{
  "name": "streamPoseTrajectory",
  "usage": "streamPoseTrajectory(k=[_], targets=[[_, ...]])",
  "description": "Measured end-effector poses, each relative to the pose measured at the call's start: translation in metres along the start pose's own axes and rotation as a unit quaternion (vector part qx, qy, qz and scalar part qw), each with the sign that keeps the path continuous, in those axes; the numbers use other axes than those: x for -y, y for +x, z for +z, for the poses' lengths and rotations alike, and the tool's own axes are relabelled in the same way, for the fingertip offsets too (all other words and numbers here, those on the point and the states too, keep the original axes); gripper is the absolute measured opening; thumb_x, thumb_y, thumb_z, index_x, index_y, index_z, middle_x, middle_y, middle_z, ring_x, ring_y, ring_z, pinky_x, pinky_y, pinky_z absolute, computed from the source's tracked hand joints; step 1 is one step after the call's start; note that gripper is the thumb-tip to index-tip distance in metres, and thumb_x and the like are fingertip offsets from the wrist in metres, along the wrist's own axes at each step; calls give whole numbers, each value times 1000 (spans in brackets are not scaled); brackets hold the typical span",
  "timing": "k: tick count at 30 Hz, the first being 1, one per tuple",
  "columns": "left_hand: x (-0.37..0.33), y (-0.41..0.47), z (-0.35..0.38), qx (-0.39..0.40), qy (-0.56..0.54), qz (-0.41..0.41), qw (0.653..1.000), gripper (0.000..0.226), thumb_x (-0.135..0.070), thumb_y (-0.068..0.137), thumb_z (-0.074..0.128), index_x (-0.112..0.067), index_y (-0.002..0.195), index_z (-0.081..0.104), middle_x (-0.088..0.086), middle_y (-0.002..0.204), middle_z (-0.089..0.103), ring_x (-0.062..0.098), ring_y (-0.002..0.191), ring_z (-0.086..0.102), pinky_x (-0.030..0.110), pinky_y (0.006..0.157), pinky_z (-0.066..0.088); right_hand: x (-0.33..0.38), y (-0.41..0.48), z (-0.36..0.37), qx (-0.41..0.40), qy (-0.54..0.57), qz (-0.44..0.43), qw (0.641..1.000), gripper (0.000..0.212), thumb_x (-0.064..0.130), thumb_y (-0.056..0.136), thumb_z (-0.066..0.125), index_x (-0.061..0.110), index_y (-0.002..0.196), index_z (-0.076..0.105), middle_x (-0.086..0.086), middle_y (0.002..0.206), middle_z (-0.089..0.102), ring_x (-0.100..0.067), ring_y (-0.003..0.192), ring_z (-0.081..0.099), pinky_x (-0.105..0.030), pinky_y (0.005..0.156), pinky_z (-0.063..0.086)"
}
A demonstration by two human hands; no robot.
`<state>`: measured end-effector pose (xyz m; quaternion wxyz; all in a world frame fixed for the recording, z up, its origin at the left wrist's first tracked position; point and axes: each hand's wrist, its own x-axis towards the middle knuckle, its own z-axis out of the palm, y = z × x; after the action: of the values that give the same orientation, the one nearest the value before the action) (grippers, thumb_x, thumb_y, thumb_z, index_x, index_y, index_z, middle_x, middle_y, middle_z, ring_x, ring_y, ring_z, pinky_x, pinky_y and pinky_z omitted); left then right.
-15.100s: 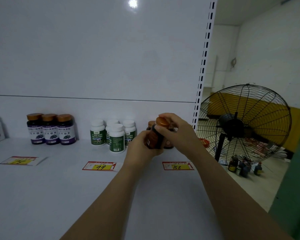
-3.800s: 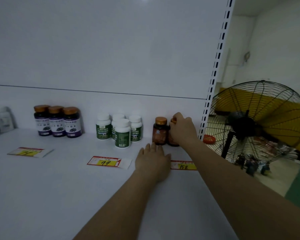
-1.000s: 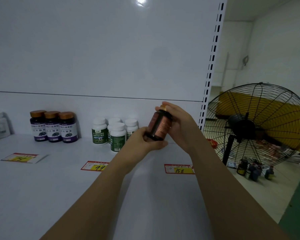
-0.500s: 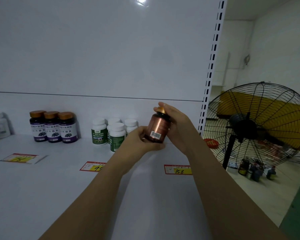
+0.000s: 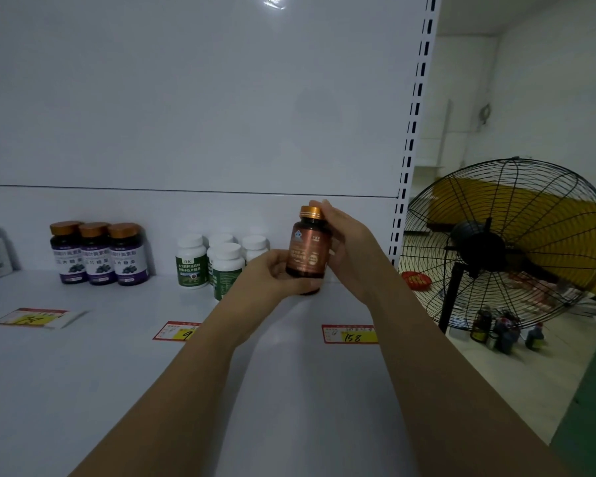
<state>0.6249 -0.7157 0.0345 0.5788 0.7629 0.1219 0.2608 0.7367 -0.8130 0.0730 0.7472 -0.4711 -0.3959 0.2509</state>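
Note:
I hold a brown bottle (image 5: pixel 307 247) with a copper label and a gold cap upright above the white shelf (image 5: pixel 83 373), its front label facing me. My left hand (image 5: pixel 272 273) grips its lower part from the left and below. My right hand (image 5: pixel 348 242) holds its right side, fingertips up at the cap. Whether another brown bottle stands behind my hands is hidden.
Three purple-labelled bottles (image 5: pixel 100 253) with gold caps stand at the back left, several white green-labelled bottles (image 5: pixel 217 259) beside them. Price tags (image 5: pixel 350 334) lie on the shelf. A slotted shelf upright (image 5: pixel 410 132) bounds the right side. Beyond it stands a large black fan (image 5: pixel 503 246).
The bottle has been turned in my hands: half a second ago its barcode side faced me, now the front label does. It also stands more upright.

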Motion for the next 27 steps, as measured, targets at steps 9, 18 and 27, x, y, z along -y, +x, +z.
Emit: streamPoseTrajectory(k=[9,18,27], targets=[[-2,-3,2,-12,16,-1,1000,48,-22,70,82,-20,114,63,-5,102,72,7,93,67,19,86,48,-2,1,-2,-18,-22,-2,1000,21,28,96,50,18,101,68,-2,100,66,-15,95,61,-27,82,50],[-2,-1,2,-25,28,0,999,48,-21,70,82,-20,114,63,-5,103,71,10,94,67,20,86,48,-3,2,-5,-12,-23,3,1000,24,30,96,50,17,108,66,-1,102,67,-15,97,61,-27,80,50],[-1,3,10,-52,92,18,994,51,-24,72,80,-20,118,57,-4,105,68,9,93,65,21,83,51,5,2,-11,-70,-196,-69,976,34,23,88,64,13,120,62,-4,115,64,-15,106,61,-28,87,54]])
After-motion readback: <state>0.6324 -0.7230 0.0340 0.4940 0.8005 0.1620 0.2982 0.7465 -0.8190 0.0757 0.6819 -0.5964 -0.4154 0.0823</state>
